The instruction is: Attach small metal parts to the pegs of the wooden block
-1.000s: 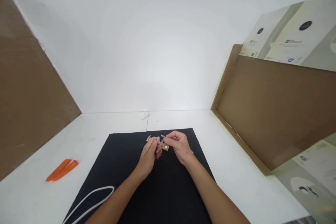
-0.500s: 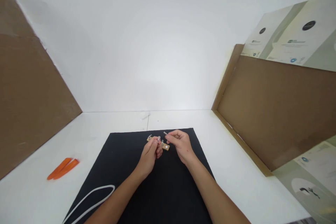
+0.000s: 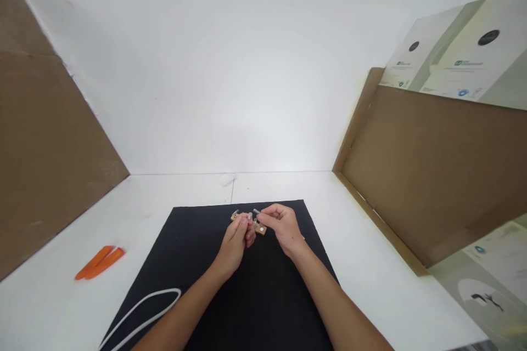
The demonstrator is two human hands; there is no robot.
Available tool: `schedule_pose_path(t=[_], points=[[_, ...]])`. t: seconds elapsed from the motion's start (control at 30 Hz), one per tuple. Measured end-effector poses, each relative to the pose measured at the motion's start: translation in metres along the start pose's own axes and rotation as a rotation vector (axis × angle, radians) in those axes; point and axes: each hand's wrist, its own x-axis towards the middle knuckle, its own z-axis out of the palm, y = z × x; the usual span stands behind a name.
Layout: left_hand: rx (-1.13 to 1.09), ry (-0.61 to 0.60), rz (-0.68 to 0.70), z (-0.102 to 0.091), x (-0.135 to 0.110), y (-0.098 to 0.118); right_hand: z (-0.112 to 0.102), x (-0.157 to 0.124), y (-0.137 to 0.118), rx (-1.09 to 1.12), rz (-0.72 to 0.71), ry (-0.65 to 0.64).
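Observation:
A small tan wooden plate (image 3: 260, 229) with small metal fittings sits between my hands, partly hidden by my fingers, above the black mat. My left hand (image 3: 235, 243) pinches the plate's near side, and a small clear pin (image 3: 249, 216) stands at its fingertips. My right hand (image 3: 283, 227) holds a thin pale rod (image 3: 256, 211) between thumb and fingers, just over the plate. The fingertips of my two hands nearly meet. I cannot tell how the small parts join.
The black mat (image 3: 263, 307) lies on a white table (image 3: 370, 230). Two orange strips (image 3: 99, 262) lie on the table to the left, and a white cord loop (image 3: 144, 313) lies over the mat's left corner. Cardboard panels (image 3: 415, 175) stand to the right and left.
My right hand has moved back left toward the plate since half a second ago, bringing the thin rod closer to my left fingertips. My left hand has barely moved.

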Motion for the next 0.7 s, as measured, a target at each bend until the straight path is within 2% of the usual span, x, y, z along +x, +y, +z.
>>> schedule_pose_path(t=[0.07, 0.13, 0.2, 0.33, 0.43, 0.5, 0.57, 0.63, 0.7], points=[[-0.003, 0.004, -0.012, 0.000, 0.000, 0.000, -0.002, 0.003, 0.002, -0.018, -0.002, 0.079], [-0.003, 0.011, -0.018, 0.000, 0.000, 0.000, -0.003, 0.004, 0.003, -0.017, -0.005, 0.093], [-0.002, 0.013, -0.016, 0.000, 0.000, 0.000, -0.002, 0.002, 0.003, 0.007, 0.003, 0.035], [0.011, 0.007, -0.011, 0.000, -0.001, -0.001, -0.001, -0.004, 0.003, 0.046, 0.016, -0.171], [0.009, 0.006, -0.014, -0.001, 0.000, -0.002, -0.004, -0.004, 0.003, 0.067, -0.008, -0.219], [0.003, 0.009, -0.019, 0.000, 0.000, -0.002, -0.009, 0.001, 0.004, 0.073, -0.029, -0.176], [0.002, 0.010, -0.028, 0.000, 0.001, -0.002, -0.018, 0.010, 0.004, 0.032, -0.047, -0.077], [0.004, 0.012, -0.036, 0.000, 0.002, -0.003, -0.030, 0.019, 0.005, -0.104, -0.061, 0.066], [0.005, 0.017, -0.038, 0.000, 0.002, -0.004, -0.043, 0.026, 0.007, -0.342, -0.099, 0.195]])
